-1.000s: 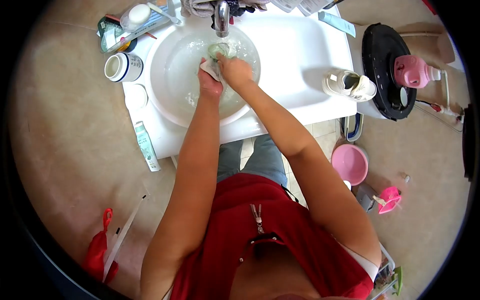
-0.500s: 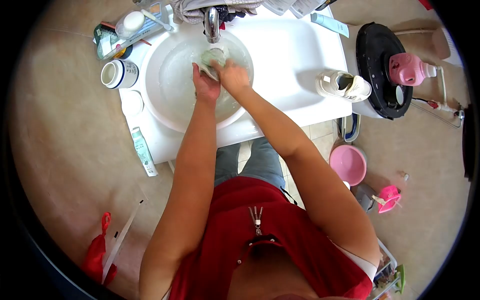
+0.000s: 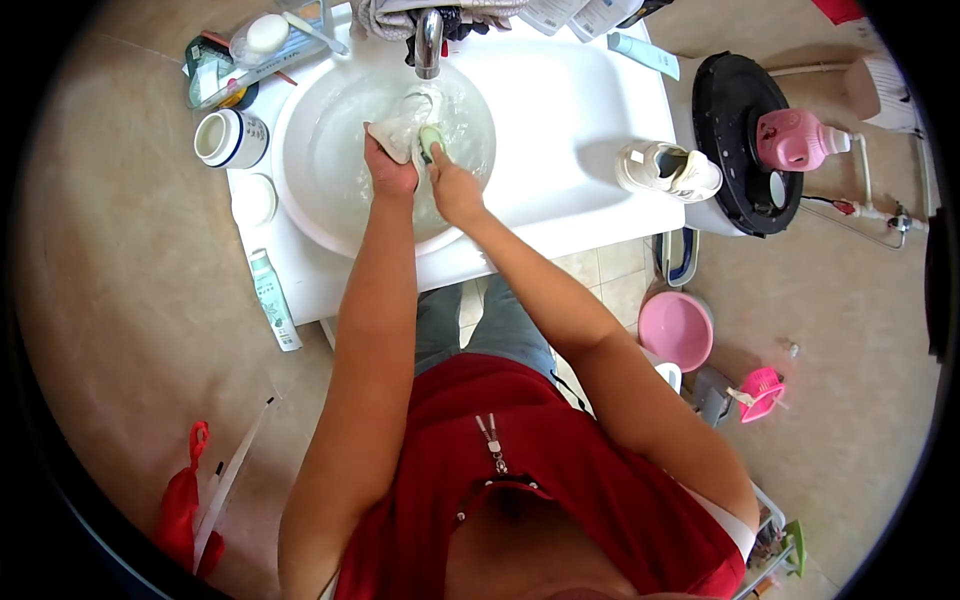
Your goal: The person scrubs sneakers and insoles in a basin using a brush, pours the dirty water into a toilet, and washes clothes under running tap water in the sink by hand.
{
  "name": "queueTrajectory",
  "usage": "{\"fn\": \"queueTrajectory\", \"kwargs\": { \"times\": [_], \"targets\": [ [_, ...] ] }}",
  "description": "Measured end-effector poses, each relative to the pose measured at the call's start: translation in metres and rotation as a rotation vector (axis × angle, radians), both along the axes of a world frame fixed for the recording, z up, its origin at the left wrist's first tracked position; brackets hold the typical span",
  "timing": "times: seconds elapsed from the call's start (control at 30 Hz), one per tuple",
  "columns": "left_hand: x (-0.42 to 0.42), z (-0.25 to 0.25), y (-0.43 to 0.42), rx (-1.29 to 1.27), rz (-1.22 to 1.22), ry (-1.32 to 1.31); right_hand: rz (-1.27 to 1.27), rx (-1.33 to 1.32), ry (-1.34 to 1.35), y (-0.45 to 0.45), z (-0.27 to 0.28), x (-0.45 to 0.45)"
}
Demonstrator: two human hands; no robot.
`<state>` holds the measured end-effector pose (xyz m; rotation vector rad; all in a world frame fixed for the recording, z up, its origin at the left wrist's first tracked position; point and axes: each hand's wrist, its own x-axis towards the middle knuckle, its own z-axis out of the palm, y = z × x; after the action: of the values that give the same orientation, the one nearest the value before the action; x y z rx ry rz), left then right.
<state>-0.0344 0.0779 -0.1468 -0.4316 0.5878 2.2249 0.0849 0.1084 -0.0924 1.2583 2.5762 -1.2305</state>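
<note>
In the basin (image 3: 300,190) under the tap (image 3: 428,45), my left hand (image 3: 391,172) grips a wet, whitish shoe (image 3: 397,138). Its far end lies below the spout, and the water blurs its outline. My right hand (image 3: 457,190) is closed around a small pale-green scrubbing brush (image 3: 430,138), held against or right beside the shoe's right side. The brush's bristles are hidden. Ripples and bubbles show in the water around both hands. Another white shoe (image 3: 668,170) stands on the counter to the right.
Left of the basin are an open white jar (image 3: 231,138), a round white lid (image 3: 254,200) and a green-and-white tube (image 3: 274,300). Cloths (image 3: 450,15) lie behind the tap. A pink bottle (image 3: 800,140) stands on a black lid at right; a pink bucket (image 3: 676,330) is below.
My right hand has drawn back slightly, and the green brush now shows clearly. My left hand tilts the shoe outward to the left. The whole view has shifted a little.
</note>
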Motion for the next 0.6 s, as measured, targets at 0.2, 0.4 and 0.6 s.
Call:
{"fn": "queueTrajectory", "kwargs": {
  "times": [0.2,0.4,0.6],
  "targets": [
    [0.009,0.019,-0.007,0.079,-0.102,-0.024,-0.170,0.365,0.225,0.014,-0.002,-0.020],
    [0.013,0.042,-0.009,-0.029,-0.209,-0.001,-0.171,0.090,0.447,0.055,0.038,-0.024],
    [0.005,0.069,-0.004,-0.139,-0.118,-0.041,-0.108,-0.002,0.610,-0.014,0.041,0.017]
  ]
}}
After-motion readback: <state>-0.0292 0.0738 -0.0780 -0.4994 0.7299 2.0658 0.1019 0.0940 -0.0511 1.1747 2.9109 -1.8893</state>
